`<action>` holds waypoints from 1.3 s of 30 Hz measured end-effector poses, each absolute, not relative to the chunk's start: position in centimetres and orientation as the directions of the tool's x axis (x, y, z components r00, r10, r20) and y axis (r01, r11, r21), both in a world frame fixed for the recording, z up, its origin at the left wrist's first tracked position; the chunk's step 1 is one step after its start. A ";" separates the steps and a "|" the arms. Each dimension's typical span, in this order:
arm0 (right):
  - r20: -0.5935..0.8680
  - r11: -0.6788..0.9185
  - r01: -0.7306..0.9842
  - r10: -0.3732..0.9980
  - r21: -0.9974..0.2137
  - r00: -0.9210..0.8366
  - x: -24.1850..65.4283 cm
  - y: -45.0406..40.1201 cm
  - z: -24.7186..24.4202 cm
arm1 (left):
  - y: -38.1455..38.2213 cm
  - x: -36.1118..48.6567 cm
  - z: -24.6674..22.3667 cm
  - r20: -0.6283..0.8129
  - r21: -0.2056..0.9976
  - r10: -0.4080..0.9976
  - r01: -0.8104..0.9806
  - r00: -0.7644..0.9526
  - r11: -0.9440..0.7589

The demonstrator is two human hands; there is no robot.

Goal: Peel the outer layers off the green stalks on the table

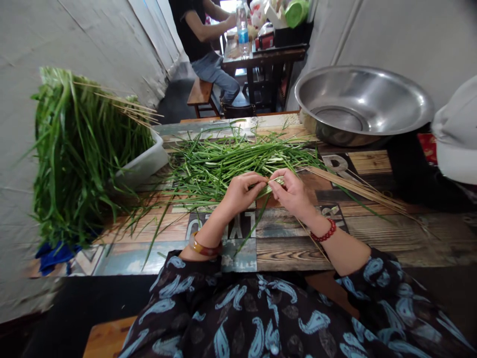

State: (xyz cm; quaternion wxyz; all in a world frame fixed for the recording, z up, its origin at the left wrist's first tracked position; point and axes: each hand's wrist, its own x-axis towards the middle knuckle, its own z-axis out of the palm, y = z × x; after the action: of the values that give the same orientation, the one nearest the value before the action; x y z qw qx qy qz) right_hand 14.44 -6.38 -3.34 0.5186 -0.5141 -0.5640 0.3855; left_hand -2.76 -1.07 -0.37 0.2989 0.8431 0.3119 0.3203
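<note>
Both hands meet over the near edge of a loose pile of green chives [231, 161] on the table. My left hand [244, 191], with an amber bangle at its wrist, pinches chive stalks between thumb and fingers. Close beside it, my right hand [292, 191] has its fingers closed on the pale ends of the same stalks. A thin stick slants from under the right hand down past the red bead bracelet; whether the hand holds it I cannot tell. Right of the pile lies a bundle of thin wooden skewers [357, 191].
A white bin [147, 161] at the left bears a tall heap of skewered chives [82, 149]. A large steel basin [365, 102] stands back right, near a white cap [458, 134]. Beyond, a person sits at another table [257, 57] with a bottle.
</note>
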 end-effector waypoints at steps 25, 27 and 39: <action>0.280 0.328 0.433 0.944 -0.840 -0.173 15.3 -6.7 -1.2 | -1.3 -3.8 1.5 0.004 0.974 0.810 0.180 0.586 -0.136; 0.320 0.366 0.474 0.931 -0.801 -0.177 15.3 -6.8 -1.0 | -1.4 -3.8 1.6 -0.029 0.981 0.818 0.172 0.575 -0.086; 0.417 0.446 0.503 0.892 -0.741 -0.176 15.1 -6.6 -1.5 | -1.5 -3.1 0.6 -0.037 0.979 0.799 0.184 0.600 -0.092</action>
State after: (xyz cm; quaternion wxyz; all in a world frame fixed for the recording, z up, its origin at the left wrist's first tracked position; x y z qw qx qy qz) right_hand 15.07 -6.60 -1.46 0.4312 -0.4757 -0.7327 0.2255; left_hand -3.11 -1.53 0.64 0.5712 0.6882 0.3571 0.2693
